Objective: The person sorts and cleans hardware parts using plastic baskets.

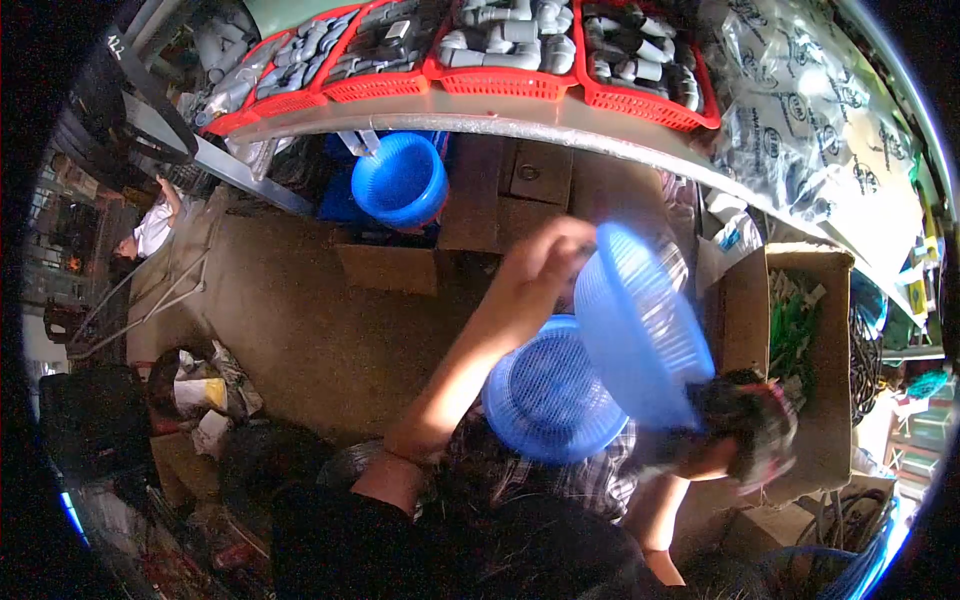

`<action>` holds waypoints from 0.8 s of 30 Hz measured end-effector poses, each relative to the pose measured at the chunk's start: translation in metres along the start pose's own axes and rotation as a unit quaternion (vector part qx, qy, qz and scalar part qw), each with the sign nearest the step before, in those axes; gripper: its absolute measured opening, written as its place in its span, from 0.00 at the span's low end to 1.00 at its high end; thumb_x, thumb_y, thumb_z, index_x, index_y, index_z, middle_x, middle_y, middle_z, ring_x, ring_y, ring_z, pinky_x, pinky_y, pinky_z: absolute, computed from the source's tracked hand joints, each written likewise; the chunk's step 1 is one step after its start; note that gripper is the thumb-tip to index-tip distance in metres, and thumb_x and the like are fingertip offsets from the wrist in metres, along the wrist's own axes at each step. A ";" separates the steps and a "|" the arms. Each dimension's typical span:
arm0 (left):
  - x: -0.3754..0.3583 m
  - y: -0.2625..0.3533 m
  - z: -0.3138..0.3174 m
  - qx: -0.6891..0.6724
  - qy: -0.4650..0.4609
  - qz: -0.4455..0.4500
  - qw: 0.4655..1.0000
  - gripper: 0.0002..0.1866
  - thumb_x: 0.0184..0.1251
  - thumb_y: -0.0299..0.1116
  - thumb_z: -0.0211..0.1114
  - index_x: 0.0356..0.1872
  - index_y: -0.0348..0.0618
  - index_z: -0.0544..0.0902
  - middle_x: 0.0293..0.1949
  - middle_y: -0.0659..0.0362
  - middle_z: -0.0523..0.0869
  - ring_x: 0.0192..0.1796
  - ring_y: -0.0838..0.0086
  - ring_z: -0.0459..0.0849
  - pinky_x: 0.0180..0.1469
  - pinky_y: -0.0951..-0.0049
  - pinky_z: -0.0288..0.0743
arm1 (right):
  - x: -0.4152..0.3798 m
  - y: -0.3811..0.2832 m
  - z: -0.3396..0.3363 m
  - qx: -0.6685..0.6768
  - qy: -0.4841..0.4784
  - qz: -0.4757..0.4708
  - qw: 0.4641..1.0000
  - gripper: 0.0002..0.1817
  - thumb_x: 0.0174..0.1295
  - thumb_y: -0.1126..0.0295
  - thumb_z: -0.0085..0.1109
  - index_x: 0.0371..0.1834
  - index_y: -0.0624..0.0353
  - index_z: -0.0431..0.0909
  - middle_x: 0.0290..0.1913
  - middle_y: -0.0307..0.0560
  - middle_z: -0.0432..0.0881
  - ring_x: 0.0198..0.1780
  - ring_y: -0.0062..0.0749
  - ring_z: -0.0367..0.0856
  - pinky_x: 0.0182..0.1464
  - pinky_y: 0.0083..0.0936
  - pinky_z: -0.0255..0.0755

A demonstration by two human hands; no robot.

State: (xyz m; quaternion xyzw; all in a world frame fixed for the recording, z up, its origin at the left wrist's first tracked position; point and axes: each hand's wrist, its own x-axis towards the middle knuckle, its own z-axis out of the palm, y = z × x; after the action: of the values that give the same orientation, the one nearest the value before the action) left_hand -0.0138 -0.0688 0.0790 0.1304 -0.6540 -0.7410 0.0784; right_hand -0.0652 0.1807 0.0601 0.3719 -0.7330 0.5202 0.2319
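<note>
My left hand [545, 262] is closed at the upper end of a blue plastic basket [640, 325], which is tilted steeply and blurred by motion. At the basket's lower end is my right hand [705, 458], smeared and half lost in shadow. Against its fingers sits a dark, blurred shape [752, 425] with a reddish edge; I cannot make out what it is or whether the hand grips it. A second round blue basket [555, 390] with a mesh bottom rests on my lap, over checked cloth, partly behind the raised one.
Red trays [505, 82] of grey pipe fittings line the shelf ahead. Beneath it, another blue basket [400, 180] stands by cardboard boxes. At right is an open carton [810, 370] with green items. Plastic bags [800, 110] hang upper right; a person [155, 225] is far left.
</note>
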 end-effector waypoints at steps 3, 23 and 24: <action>-0.014 -0.003 0.022 -0.328 0.028 -0.008 0.944 0.33 0.61 0.55 0.47 0.62 0.47 0.53 0.58 0.53 0.61 0.57 0.68 0.64 0.59 0.63 0.57 | 0.008 -0.007 0.013 0.053 -0.159 0.008 0.986 0.24 0.49 0.68 0.56 0.50 0.61 0.62 0.45 0.54 0.71 0.43 0.35 0.74 0.42 0.33 0.75; -0.014 -0.028 0.038 -0.041 0.164 0.162 0.972 0.27 0.64 0.40 0.47 0.61 0.35 0.58 0.50 0.56 0.71 0.50 0.75 0.69 0.53 0.73 0.62 | 0.114 -0.015 0.105 -0.043 -0.173 0.083 0.981 0.22 0.36 0.84 0.55 0.39 0.60 0.68 0.40 0.58 0.65 0.42 0.56 0.68 0.45 0.39 0.66; -0.013 -0.029 0.039 -0.025 0.161 0.179 0.970 0.28 0.64 0.41 0.48 0.60 0.34 0.58 0.50 0.57 0.71 0.49 0.75 0.70 0.53 0.73 0.62 | 0.109 -0.016 0.114 0.006 -0.168 0.030 0.985 0.20 0.37 0.84 0.55 0.38 0.60 0.67 0.41 0.57 0.66 0.42 0.54 0.69 0.44 0.38 0.66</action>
State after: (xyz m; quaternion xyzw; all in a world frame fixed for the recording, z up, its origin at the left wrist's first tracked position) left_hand -0.0113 -0.0248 0.0558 0.1274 -0.6265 -0.7005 0.3172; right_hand -0.1138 0.0382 0.1088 0.4336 -0.7690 0.4615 0.0872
